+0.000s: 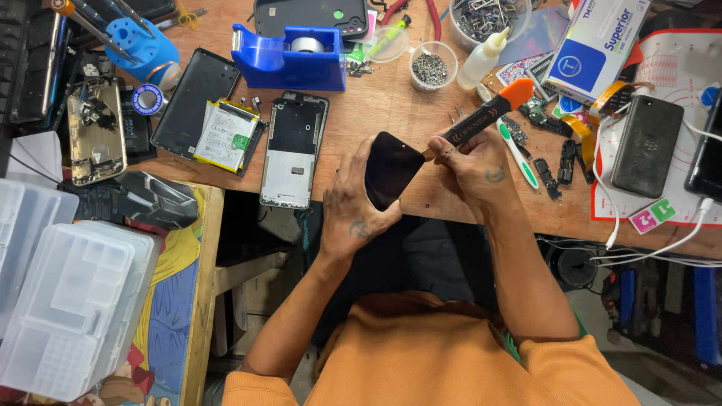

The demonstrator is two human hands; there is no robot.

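A: Left hand (353,203) wrapped round a black phone panel (391,169), held just above the near edge of the wooden worktop (391,98). Right hand (470,162) closed on a black pry tool with an orange tip (487,115), its lower end pressed at the panel's top right edge.

B: Risks from here?

A: Probably a slip off the edge, given the steep angle of the tool; a gouged or cracked panel with too much levering. Also a drop off the worktop edge, with the panel held partly past it.

B: Counts?

A: One stripped phone frame (292,150) just left of the hands. One battery (224,135) resting on a dark back cover. One blue tape dispenser (289,56). One round dish of tiny screws (431,68). One white glue bottle (483,59). One black phone (647,146) on the mat at right. Two clear plastic organiser boxes (71,308) at lower left. Small circuit parts near the tool: too jumbled for a count.
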